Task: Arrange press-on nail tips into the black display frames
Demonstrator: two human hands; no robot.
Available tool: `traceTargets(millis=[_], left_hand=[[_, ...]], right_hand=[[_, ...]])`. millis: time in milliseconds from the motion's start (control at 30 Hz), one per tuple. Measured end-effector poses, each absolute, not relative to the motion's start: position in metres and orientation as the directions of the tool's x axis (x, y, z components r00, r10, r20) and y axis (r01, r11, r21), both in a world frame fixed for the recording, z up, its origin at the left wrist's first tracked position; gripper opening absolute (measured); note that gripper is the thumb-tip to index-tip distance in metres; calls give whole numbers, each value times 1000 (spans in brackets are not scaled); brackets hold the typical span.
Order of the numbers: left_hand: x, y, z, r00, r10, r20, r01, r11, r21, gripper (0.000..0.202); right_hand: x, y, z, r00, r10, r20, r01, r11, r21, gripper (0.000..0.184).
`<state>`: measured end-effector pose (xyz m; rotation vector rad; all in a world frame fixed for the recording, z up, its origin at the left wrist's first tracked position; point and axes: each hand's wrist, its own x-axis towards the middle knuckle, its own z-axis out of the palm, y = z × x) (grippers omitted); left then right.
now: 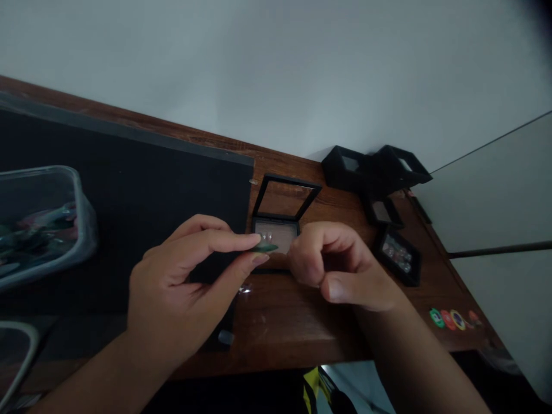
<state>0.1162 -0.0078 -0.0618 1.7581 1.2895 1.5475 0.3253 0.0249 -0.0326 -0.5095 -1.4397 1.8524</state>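
My left hand (pixel 185 282) pinches a small flat green piece (pixel 265 248) between thumb and forefinger, just in front of an open black display box (pixel 282 221). The box has its clear-window lid raised, and two tiny pale stones lie on its tan inner pad. My right hand (pixel 336 267) hovers close to the right of the green piece with its fingers curled in. Whether it holds anything is hidden.
A black mat (pixel 129 195) covers the left of the wooden desk (pixel 280 322). A clear plastic tub (pixel 43 224) with coloured items stands far left. More black boxes (pixel 375 172) sit back right. Round coloured stickers (pixel 452 318) lie near the right edge.
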Motion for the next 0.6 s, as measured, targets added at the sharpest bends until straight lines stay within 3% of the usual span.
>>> traceTargets(millis=[100, 500, 600], left_hand=[[117, -8, -61, -87, 864, 496, 333, -444, 832, 23], [116, -6, -62, -43, 843, 535, 432, -468, 771, 30], [116, -6, -63, -33, 842, 539, 433, -474, 767, 30]], right_hand=[[335, 27, -25, -694, 703, 156, -236, -18, -972, 15], [334, 31, -24, -872, 486, -56, 98, 62, -993, 14], [335, 31, -24, -847, 524, -86, 152, 83, -985, 9]])
